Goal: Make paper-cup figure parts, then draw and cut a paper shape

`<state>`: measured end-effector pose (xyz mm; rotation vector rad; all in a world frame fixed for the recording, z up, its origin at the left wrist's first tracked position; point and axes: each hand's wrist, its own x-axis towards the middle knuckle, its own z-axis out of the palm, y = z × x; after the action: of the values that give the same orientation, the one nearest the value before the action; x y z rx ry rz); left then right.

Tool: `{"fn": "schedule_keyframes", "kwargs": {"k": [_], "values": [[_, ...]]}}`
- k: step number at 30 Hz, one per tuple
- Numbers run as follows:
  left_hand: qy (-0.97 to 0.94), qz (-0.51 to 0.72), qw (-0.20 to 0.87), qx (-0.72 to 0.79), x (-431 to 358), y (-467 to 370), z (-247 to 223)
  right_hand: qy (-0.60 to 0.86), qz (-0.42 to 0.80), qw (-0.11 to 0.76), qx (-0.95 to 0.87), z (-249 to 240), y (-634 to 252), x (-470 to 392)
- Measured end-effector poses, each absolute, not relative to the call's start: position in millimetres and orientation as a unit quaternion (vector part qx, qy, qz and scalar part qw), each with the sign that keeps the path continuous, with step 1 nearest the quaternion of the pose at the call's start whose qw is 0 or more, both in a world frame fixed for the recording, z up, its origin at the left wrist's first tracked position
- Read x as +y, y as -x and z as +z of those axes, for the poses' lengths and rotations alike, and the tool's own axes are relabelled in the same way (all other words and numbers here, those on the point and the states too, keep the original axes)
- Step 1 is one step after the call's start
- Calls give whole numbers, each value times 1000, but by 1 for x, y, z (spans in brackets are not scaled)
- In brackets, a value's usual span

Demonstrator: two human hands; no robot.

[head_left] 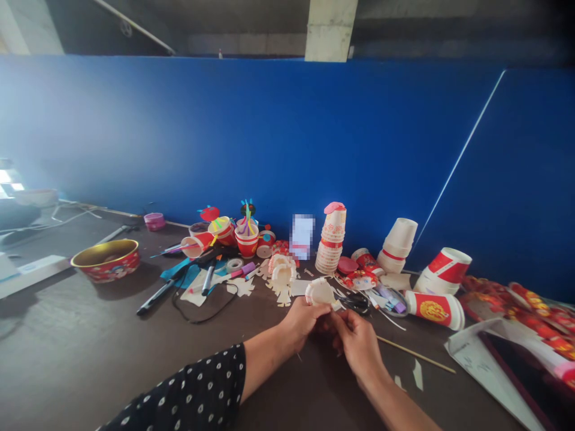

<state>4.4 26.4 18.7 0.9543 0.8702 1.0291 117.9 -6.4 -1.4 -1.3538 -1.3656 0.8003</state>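
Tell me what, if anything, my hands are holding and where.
Your left hand holds a white rounded piece by its near edge; whether your right hand grips it too can't be told.

One head-worn camera faces forward and down: left hand (300,323) and right hand (360,344) near at lower centre, table (58,353) across the lower half, blue wall (202,131) farther off, filling much of the upper half.

Pale light, probably from nine o'clock, hazes the blue partition (179,131) there; the ceiling (247,27) at twelve is dim. A soft shadow lies under the bowl (108,272). Edges stretch and smear; a pixelated patch (303,234) sits near centre.
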Motion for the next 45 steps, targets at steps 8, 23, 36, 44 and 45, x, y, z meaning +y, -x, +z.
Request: {"fn": "schedule_keyframes", "kwargs": {"k": [8, 23, 36, 44, 45], "values": [[-437, 454, 672, 389, 25, -5, 20, 575, 311, 501, -567, -2, -119, -7], [-444, 442, 699, 344, 24, -1, 21, 574, 303, 508, -567, -4, -119, -7], [-444, 463, 666, 380, 25, -5, 17, 550, 332, 525, -558, -1, -118, -8], [-448, 474, 658, 375, 24, -6, 19, 560, 327, 520, -556, -5, -120, -6], [-450, 474, 659, 374, 24, -6, 19, 561, 328, 519, -555, -5, -120, -6]]}}
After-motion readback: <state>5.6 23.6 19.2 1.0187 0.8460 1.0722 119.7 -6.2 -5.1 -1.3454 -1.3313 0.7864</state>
